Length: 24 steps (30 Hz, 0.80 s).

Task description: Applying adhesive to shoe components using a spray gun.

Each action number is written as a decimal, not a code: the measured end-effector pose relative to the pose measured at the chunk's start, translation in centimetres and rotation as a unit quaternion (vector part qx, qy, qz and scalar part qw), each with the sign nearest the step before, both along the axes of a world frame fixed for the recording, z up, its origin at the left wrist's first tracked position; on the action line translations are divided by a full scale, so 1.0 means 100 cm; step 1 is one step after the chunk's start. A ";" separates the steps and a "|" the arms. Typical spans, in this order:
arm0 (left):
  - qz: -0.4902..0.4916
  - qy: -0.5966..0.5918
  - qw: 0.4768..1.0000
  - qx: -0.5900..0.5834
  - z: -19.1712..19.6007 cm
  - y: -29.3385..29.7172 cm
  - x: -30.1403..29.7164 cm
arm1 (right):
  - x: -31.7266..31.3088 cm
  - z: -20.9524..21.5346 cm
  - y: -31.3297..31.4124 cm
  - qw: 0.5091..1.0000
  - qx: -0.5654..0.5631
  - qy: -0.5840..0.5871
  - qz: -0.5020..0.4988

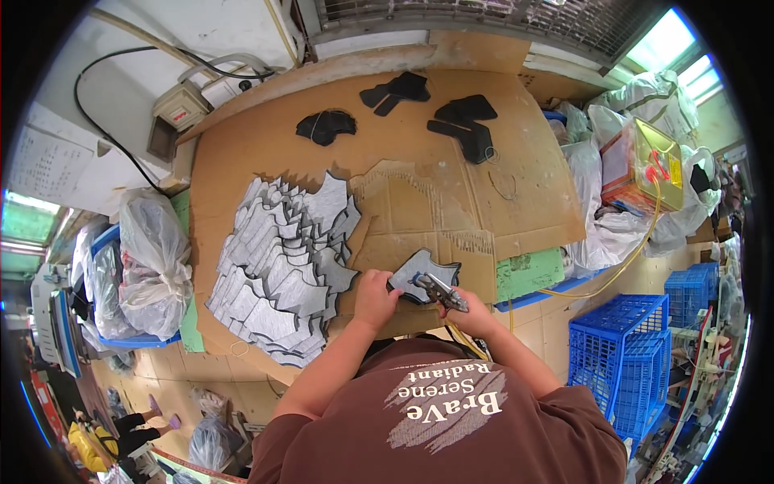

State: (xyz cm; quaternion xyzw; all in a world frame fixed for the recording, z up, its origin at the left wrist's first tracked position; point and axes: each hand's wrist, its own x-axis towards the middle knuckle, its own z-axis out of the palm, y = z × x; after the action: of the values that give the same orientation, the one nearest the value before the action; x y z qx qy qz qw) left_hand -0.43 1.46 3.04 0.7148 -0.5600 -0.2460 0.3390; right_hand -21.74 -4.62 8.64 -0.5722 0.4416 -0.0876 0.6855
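A grey cut piece with a dark edge (430,268) lies on cardboard at the near side of the table. My left hand (377,298) is closed at its left corner, fingertips pinching the edge. My right hand (477,318) is wrapped round a metal spray gun (439,292), whose front end is over the piece. To the left of my left hand spreads a big overlapping pile of similar grey pieces (278,266). Black cut pieces lie farther back: one small bundle (326,127) at the left, another (397,92) in the middle and several (463,127) at the right.
A yellow hose (621,273) runs from a square tin (657,165) at the right toward my side. White plastic bags (153,262) flank the table. Blue crates (617,347) stand on the floor at the right. A person (97,444) is at the lower left.
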 end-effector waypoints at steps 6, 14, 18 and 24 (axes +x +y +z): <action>0.010 0.012 1.000 -0.004 0.001 -0.002 -0.003 | -0.006 0.008 -0.008 0.999 -0.015 0.013 -0.037; -0.002 -0.038 0.989 -0.143 -0.012 -0.004 -0.001 | -0.005 0.017 -0.006 0.998 -0.022 0.009 -0.065; 0.037 -0.002 0.987 -0.158 -0.004 0.000 -0.001 | -0.003 0.014 -0.002 0.999 -0.025 -0.004 -0.048; 0.190 0.190 0.963 0.031 0.038 0.038 0.050 | -0.006 0.015 -0.001 0.999 -0.014 -0.020 -0.029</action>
State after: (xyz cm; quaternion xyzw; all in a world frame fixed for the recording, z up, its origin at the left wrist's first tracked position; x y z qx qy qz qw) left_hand 4.53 5.30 6.88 0.7584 -0.3318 -0.3257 0.4569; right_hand -22.34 -4.70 10.13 -0.5667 0.4429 -0.1255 0.6833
